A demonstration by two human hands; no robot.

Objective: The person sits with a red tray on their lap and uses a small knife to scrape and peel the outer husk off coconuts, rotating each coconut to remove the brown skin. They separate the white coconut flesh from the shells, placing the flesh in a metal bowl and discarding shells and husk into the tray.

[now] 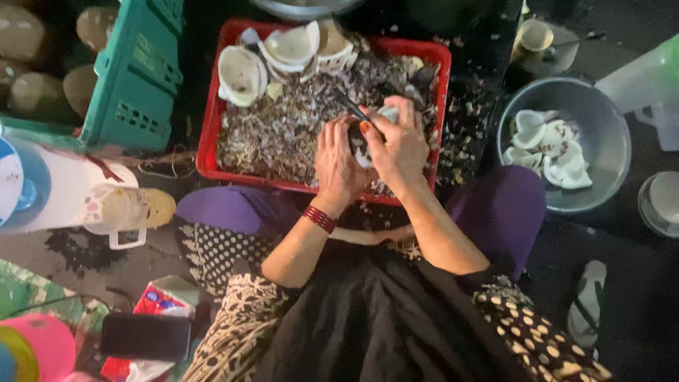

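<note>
Over the red crate (212, 134) of brown shavings, the left hand (338, 164) cups a coconut piece (359, 145) while the right hand (400, 145), its grip closed round a dark-handled knife (351, 107), pares the skin; next, the piece likely needs turning to unpeeled skin.

Single view, head-worn camera, aimed almost straight down past the person's chest and lap onto the floor. Close range: forearms run up from mid-frame to the fingers (368, 129), which sit just above frame centre. Beyond the fingers, the red crate (209, 134) reaches nearly to the top edge. Right of the fingers, a metal bowl (610, 152); left, a green crate (134, 85). Corners are dark, probably dim lighting. No second view shares the scene.
</note>
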